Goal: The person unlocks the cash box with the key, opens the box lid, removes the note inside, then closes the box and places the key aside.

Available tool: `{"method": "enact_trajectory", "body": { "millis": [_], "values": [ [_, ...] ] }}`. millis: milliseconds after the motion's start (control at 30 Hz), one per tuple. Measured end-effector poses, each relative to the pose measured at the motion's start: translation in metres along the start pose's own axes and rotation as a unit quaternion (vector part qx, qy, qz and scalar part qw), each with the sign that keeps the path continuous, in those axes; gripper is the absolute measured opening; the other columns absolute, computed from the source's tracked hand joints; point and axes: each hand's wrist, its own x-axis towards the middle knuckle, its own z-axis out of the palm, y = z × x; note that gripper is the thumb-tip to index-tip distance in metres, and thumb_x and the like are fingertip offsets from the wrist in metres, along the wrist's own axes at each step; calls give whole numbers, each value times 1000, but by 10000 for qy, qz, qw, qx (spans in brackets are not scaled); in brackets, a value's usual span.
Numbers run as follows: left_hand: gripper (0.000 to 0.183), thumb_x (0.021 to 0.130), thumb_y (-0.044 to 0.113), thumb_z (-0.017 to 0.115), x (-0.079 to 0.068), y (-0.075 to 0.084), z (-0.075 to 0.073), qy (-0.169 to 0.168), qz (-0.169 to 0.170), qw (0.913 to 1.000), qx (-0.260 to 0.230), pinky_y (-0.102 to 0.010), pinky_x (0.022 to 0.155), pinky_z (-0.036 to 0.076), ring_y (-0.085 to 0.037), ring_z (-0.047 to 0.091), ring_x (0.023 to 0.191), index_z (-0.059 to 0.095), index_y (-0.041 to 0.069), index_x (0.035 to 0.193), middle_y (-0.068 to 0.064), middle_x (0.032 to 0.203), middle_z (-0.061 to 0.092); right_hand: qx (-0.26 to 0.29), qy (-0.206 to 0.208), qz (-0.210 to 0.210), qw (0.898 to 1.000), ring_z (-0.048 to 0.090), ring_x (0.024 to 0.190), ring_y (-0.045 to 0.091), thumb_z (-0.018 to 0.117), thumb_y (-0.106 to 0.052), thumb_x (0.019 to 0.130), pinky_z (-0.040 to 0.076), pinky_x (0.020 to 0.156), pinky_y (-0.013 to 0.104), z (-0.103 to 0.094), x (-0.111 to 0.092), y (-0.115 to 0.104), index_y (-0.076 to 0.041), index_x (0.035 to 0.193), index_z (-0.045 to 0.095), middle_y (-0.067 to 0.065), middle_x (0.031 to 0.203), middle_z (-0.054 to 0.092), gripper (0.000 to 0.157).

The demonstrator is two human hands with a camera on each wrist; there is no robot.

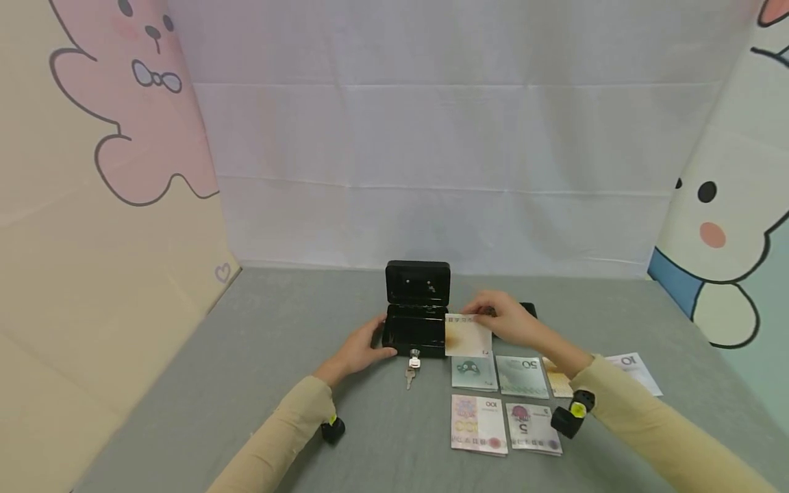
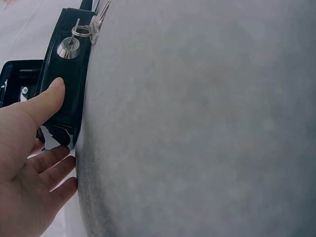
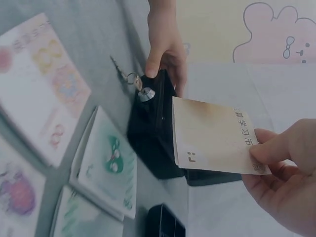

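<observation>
A small black cash box (image 1: 416, 331) stands on the grey table with its lid raised. My left hand (image 1: 359, 349) grips its left side, the thumb pressing on the front face beside the silver lock (image 2: 69, 48). A ring with keys (image 1: 410, 376) hangs from that lock. Between thumb and fingers, my right hand (image 1: 507, 320) pinches a stack of yellowish play banknotes (image 1: 468, 337) by the far edge. The notes are held over the right edge of the box; in the right wrist view their near end fans slightly apart. The bare inside of the box shows in the head view.
To the right lie stacks of play banknotes: green (image 1: 473, 374), green 50s (image 1: 522, 376), pink 100s (image 1: 479, 424), purple 5s (image 1: 533, 428), yellowish notes (image 1: 557, 378) and 10s (image 1: 635, 373), the last two partly behind the right arm. A black tray (image 3: 165, 222) stands beside the box.
</observation>
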Motion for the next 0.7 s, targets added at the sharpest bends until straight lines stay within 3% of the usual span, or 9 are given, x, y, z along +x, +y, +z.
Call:
{"method": "enact_trajectory", "body": {
  "millis": [267, 500, 700],
  "values": [
    [76, 81, 28, 69, -1, 0, 1, 26, -37, 10000, -51, -45, 102, 33, -31, 39, 124, 30, -2, 139, -20, 135, 41, 80, 325, -317, 9989, 57, 77, 13, 56, 11, 82, 50, 63, 24, -13, -38, 17, 3, 95, 66, 10, 89, 62, 18],
    [75, 81, 27, 69, 0, -4, 0, 47, 43, 10000, -41, -46, 100, 34, -33, 41, 123, 31, -2, 138, -21, 133, 43, -18, 201, 107, 9997, 52, 77, 4, 57, 9, 82, 48, 62, 22, -22, -68, 26, 0, 95, 67, 6, 89, 62, 18],
    [76, 81, 30, 69, 0, -2, 1, 33, 54, 10000, 49, -45, 100, 35, -32, 42, 123, 31, -1, 139, -20, 134, 43, 2, 45, 227, 9997, 52, 78, 2, 57, 7, 84, 48, 61, 24, -26, -94, 34, 1, 96, 67, 5, 88, 61, 17]
  ]
}}
